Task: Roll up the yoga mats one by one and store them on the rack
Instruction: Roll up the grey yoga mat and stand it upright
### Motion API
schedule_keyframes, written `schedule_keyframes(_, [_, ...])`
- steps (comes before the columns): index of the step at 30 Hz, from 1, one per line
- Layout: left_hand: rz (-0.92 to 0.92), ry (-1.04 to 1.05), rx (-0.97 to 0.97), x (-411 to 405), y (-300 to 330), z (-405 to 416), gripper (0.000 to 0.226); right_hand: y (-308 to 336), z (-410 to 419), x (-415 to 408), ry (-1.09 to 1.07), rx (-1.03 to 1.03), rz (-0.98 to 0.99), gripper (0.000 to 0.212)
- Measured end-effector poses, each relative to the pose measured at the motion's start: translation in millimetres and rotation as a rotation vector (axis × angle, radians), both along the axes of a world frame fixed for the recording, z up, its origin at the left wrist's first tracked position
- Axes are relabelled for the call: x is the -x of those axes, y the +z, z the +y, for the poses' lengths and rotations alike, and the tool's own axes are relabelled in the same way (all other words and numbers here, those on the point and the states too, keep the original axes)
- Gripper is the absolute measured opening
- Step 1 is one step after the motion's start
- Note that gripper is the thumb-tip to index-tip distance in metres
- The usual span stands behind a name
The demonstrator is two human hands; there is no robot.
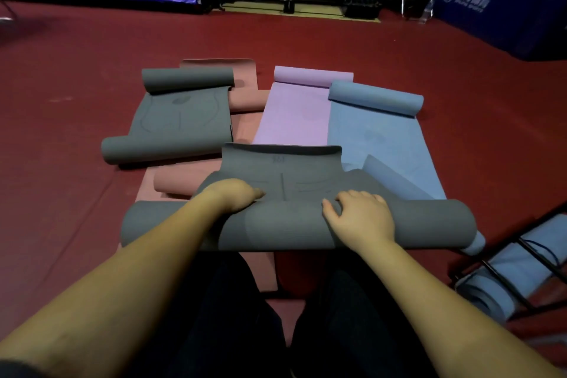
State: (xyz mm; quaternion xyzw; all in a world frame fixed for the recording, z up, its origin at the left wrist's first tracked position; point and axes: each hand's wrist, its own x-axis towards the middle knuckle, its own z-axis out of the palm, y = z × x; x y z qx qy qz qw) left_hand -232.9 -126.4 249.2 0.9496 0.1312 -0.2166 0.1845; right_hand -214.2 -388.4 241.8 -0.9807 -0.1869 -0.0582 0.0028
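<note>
Both hands, left hand [234,195] and right hand [362,212], press the grey mat roll [291,228]

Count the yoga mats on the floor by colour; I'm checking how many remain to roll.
Grey foam yoga mats: 2
Lilac foam mat: 1
Blue foam mat: 1
Salmon-pink foam mats: at least 1, overlaps hide more
Total: at least 5

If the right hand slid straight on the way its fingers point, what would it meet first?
The right hand points forward and slightly left along the dark grey mat. It would probably first cross that mat's unrolled flap, then reach the lilac mat; depth is uncertain.
</note>
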Motion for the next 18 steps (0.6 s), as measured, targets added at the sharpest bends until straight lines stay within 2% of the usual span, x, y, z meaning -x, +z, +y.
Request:
schedule_keyframes(4, [-0.433,0.103,-0.293,25,4,-10,0.045,0,2,-4,0.015,0.004,0.026,0.059])
schedule_keyframes(8, [-0.625,0.104,-0.318,55,-15,-14,0.043,0,5,-10,0.009,0.033,0.045,0.052])
schedule_keyframes(12, [-0.617,0.013,-0.389,74,-38,-14,0.05,4,9,-20,0.003,0.045,0.117,0.056])
schedule_keyframes(16, [-0.538,0.022,-0.386,66,-23,-14,0.065,11,15,-24,-0.006,0.049,0.198,0.062])
schedule_keyframes(18, [-0.505,0.004,-0.38,61,-15,-13,0.066,16,16,-29,-0.017,0.04,0.249,0.065])
